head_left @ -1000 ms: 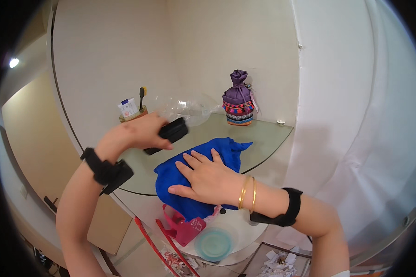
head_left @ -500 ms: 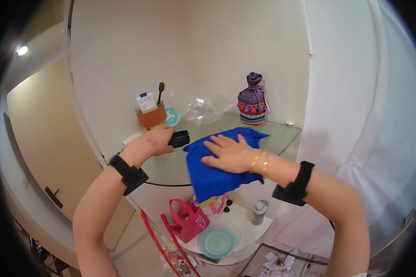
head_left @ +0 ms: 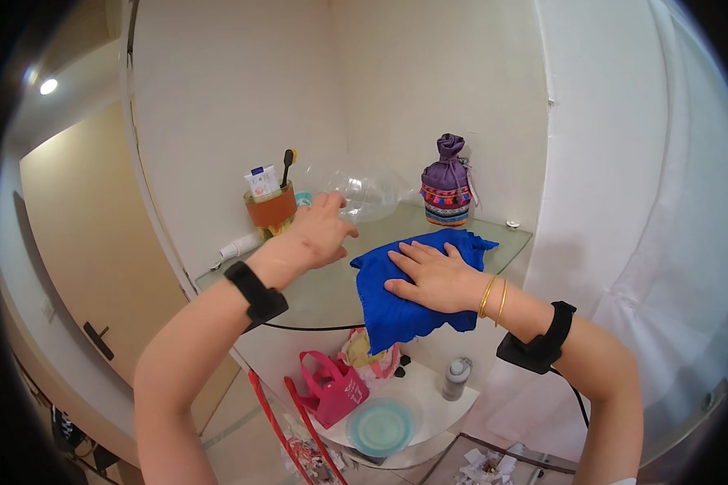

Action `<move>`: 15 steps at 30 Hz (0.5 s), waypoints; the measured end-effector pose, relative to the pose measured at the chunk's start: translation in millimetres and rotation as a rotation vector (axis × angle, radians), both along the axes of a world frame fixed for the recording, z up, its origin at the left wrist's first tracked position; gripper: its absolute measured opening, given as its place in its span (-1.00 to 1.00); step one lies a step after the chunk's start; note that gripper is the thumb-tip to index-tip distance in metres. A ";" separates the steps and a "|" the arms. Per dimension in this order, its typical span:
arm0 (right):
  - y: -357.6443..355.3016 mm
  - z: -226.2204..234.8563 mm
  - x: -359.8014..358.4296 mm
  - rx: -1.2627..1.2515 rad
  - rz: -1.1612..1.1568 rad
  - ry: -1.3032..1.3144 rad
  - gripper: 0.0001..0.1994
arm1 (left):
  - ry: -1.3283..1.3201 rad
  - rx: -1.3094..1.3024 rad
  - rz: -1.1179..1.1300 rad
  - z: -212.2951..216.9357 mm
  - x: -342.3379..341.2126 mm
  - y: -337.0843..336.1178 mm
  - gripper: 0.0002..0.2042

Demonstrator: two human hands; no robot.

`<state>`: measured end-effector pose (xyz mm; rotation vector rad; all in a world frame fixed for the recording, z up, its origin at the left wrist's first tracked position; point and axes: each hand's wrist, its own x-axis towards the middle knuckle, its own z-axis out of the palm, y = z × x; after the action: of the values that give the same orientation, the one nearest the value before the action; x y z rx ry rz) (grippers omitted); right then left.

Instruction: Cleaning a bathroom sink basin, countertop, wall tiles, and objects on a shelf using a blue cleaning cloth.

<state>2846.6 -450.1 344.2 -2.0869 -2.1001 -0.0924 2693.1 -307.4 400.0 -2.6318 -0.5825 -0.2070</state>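
Blue cloth (head_left: 406, 316), long diagonal rising rightward

1 view — from the left of 2 fisheye cameras on the person's head — looks from in front of and above the shelf (head_left: 307, 305), facing forward and down at it. It is near: the left hand (head_left: 315, 231) and right hand (head_left: 435, 279) show whole over the shelf, the forearms (head_left: 188, 343) large in front of it. The wide lens takes in the wall (head_left: 437, 81) behind the shelf, the door (head_left: 89, 226) to its left and the floor (head_left: 241, 453) beneath it.
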 end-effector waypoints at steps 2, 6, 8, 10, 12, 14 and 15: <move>-0.4 -0.7 0.5 0.013 0.004 0.004 -0.36 | 0.028 0.063 0.035 -5.1 13.7 -6.6 -0.57; -2.2 0.3 0.7 0.030 0.010 0.017 -0.36 | -0.016 0.495 0.066 -18.8 28.4 10.2 -0.51; -2.3 0.1 0.1 0.034 0.014 0.015 -0.37 | -0.020 0.524 0.100 -15.9 33.8 23.1 -0.47; -2.3 -0.5 -0.7 0.048 0.021 0.021 -0.37 | -0.026 0.553 0.132 -5.3 40.9 33.1 -0.43; -2.4 -0.7 0.5 0.047 0.012 0.021 -0.37 | -0.030 0.294 0.179 14.8 48.8 32.7 -0.40; -2.3 -0.8 1.4 0.049 0.006 0.019 -0.37 | -0.117 0.212 0.143 27.1 49.6 31.2 -0.46; -2.3 -1.2 1.7 0.051 0.008 0.015 -0.37 | -0.204 0.128 0.111 32.5 49.7 32.8 -0.52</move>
<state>2848.3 -452.3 343.0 -2.0439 -2.0756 -0.1274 2742.8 -274.6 432.5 -2.4633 -0.7539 -0.4664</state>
